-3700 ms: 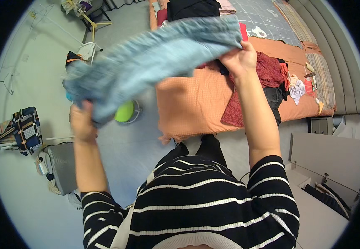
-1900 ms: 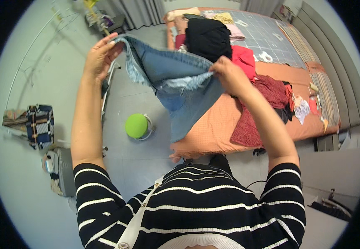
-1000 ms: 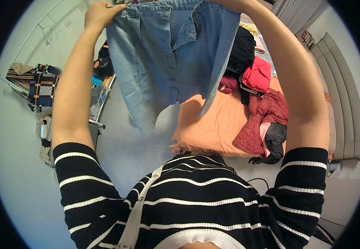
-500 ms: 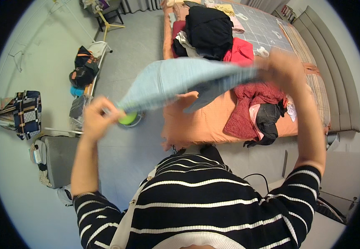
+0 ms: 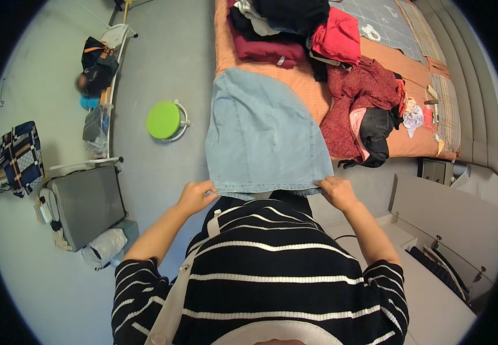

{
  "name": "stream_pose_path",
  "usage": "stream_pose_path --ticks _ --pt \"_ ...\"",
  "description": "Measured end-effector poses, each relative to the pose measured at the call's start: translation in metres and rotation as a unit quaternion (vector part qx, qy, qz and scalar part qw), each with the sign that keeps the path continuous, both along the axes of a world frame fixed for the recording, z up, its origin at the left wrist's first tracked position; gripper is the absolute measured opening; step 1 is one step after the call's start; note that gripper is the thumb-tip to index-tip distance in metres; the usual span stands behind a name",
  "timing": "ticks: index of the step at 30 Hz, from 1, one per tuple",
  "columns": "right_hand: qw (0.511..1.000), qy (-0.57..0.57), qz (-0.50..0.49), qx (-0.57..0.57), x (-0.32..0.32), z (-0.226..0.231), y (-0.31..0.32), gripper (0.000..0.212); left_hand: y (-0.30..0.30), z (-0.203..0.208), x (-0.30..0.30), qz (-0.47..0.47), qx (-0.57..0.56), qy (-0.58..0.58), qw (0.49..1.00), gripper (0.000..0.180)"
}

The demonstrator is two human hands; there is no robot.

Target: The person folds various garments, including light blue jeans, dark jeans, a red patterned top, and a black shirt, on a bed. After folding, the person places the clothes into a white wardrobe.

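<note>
A light blue denim skirt (image 5: 263,135) is spread out in front of me, its flared part lying over the near edge of the bed. Its narrower banded edge is nearest my body, stretched straight between my hands. My left hand (image 5: 196,197) pinches the left corner of that edge. At the right corner, my right hand (image 5: 339,193) grips the cloth between thumb and fingers. Just right of the skirt lie a dark red patterned garment (image 5: 343,129) and a black garment (image 5: 374,138), crumpled together.
The bed (image 5: 312,95) has an orange sheet and holds a pile of dark clothes (image 5: 295,20), a folded maroon garment (image 5: 266,52) and a red one (image 5: 336,35). A green round stool (image 5: 164,120) stands left on the floor, a grey suitcase (image 5: 88,204) nearer. Right is an opened white cabinet (image 5: 450,221).
The denim skirt was blurred and raised between my hands; now it lies flat over the bed edge. Both hands have come down toward my body, the right one also moving left.
</note>
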State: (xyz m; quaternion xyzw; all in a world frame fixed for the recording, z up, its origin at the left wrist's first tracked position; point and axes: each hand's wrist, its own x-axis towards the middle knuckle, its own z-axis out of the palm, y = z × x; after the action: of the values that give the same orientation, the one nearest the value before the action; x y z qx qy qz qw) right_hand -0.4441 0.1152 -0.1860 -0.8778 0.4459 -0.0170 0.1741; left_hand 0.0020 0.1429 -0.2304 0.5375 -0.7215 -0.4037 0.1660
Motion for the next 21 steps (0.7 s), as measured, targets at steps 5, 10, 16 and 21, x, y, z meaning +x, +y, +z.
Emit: stream_pose_path --ticks 5,10,16,21 --pt "1.000 0.018 -0.004 0.003 0.001 0.001 0.010 0.022 0.009 -0.002 0.001 -0.042 -0.060 0.002 0.997 0.015" --pt "0.998 0.008 -0.029 -0.050 0.025 0.013 -0.013 0.019 -0.012 0.012 0.013 0.080 -0.112 -0.018 0.990 0.014" --pt "0.938 -0.310 -0.063 0.139 0.130 0.107 -0.062 0.020 -0.116 0.129 0.082 0.298 -0.401 -0.033 0.865 0.010" --pt "0.808 -0.543 0.011 0.228 0.204 0.174 -0.077 0.017 -0.199 0.262 0.086 0.370 -0.528 0.006 0.765 0.016"
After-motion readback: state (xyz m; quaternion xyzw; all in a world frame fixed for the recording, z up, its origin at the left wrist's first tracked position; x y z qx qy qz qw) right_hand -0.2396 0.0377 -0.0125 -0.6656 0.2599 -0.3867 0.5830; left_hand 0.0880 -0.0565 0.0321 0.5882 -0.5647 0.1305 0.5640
